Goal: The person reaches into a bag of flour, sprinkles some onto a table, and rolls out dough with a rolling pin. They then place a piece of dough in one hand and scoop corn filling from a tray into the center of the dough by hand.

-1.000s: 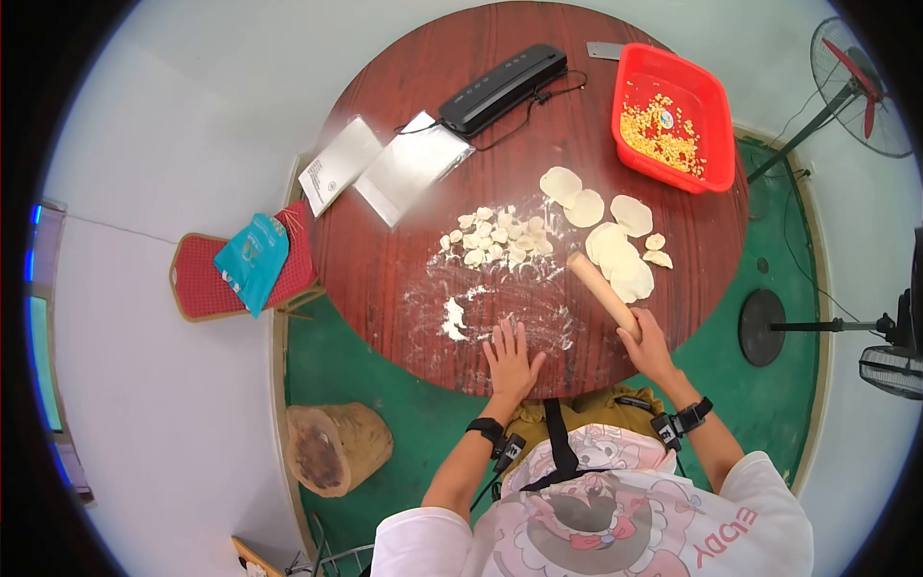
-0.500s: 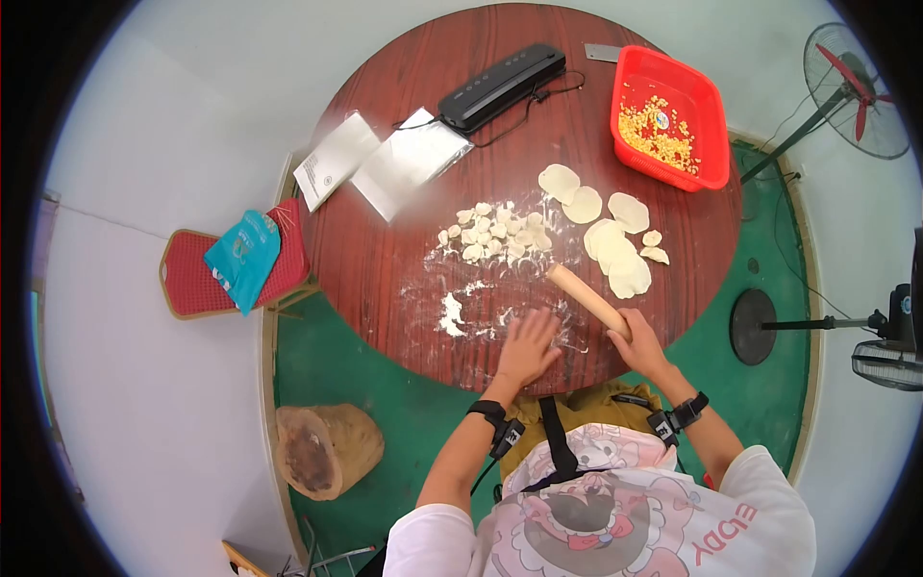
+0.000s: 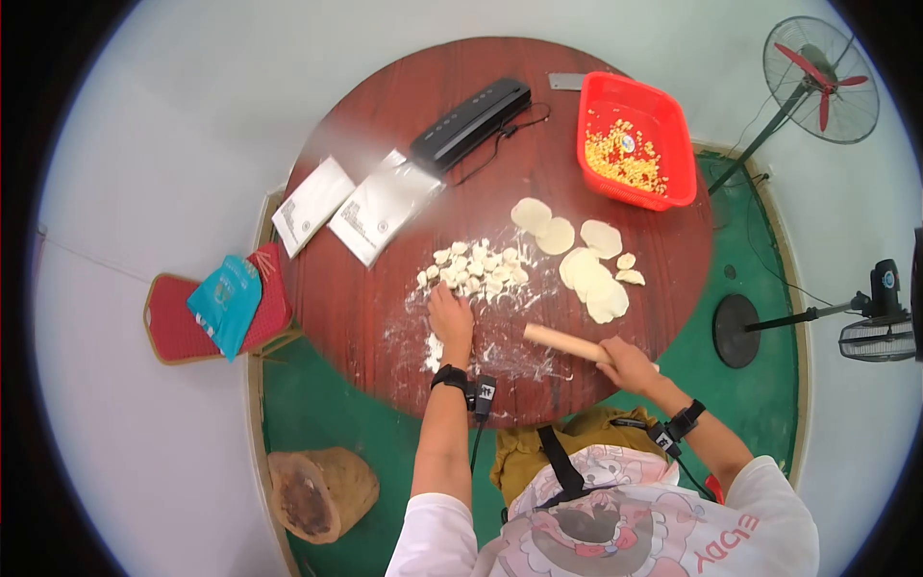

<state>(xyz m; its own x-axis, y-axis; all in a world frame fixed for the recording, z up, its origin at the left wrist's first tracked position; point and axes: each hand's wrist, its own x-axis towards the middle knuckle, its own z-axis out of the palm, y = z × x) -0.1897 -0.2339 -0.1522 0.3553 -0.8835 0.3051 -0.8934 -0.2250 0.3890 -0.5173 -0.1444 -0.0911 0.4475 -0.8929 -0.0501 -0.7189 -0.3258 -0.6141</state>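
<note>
Gripping: your right hand (image 3: 627, 363), around the pin (image 3: 560, 340).
Dough bits (image 3: 477, 268): just beyond your left hand (image 3: 449, 313), the nearer.
Left grip: cannot tell.

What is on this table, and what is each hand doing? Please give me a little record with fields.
Left hand: fingers down at the near edge of the dough pieces; whether it grips one is unclear
Right hand: closed around the rolling pin
Dough pieces: small, many, in a loose cluster
Rounds: flat, pale, some overlapping, right of the cluster
Basket: red, with yellow bits inside
Machine: black, long, corded
Packets: two, left of the machine
Table: round, brown, flour-dusted
</note>
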